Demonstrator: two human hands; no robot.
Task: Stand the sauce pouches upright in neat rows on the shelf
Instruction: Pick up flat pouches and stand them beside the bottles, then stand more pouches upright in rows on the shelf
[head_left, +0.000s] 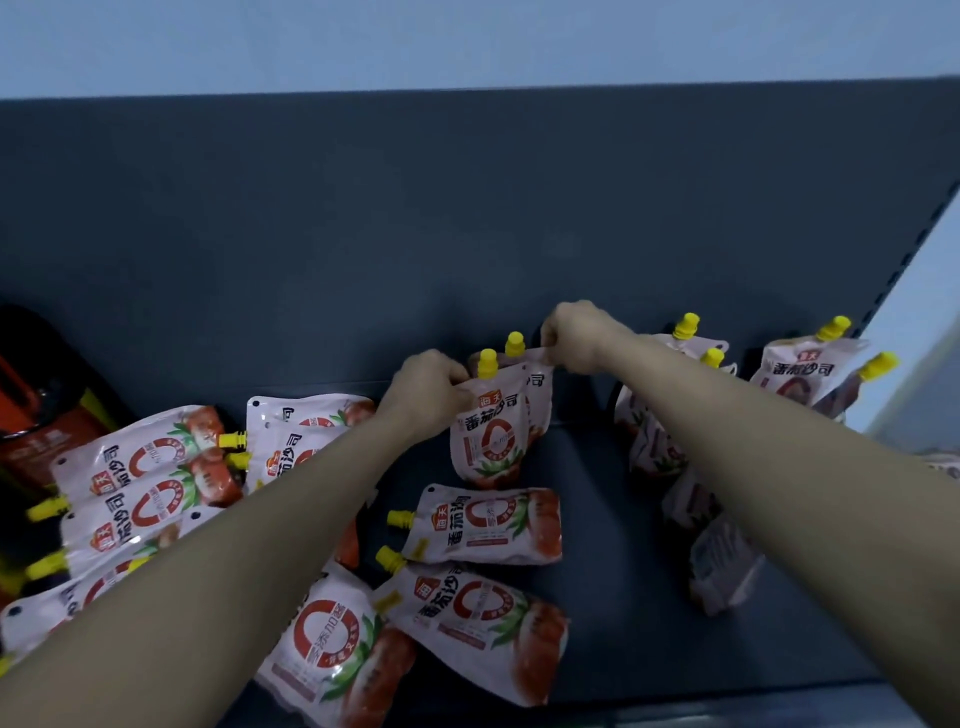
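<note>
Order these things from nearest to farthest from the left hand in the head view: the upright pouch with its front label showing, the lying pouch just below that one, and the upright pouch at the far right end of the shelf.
1. Upright pouch: touching the left hand, at its right.
2. Lying pouch: below it on the shelf.
3. Far-right pouch: beyond the right hand, at the shelf's end.

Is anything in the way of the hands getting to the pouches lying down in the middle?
Nothing visible blocks them. Both hands, left hand and right hand, are busy holding the upright pouch at the back. The flat pouches lie right in front of it on the open shelf.
</note>
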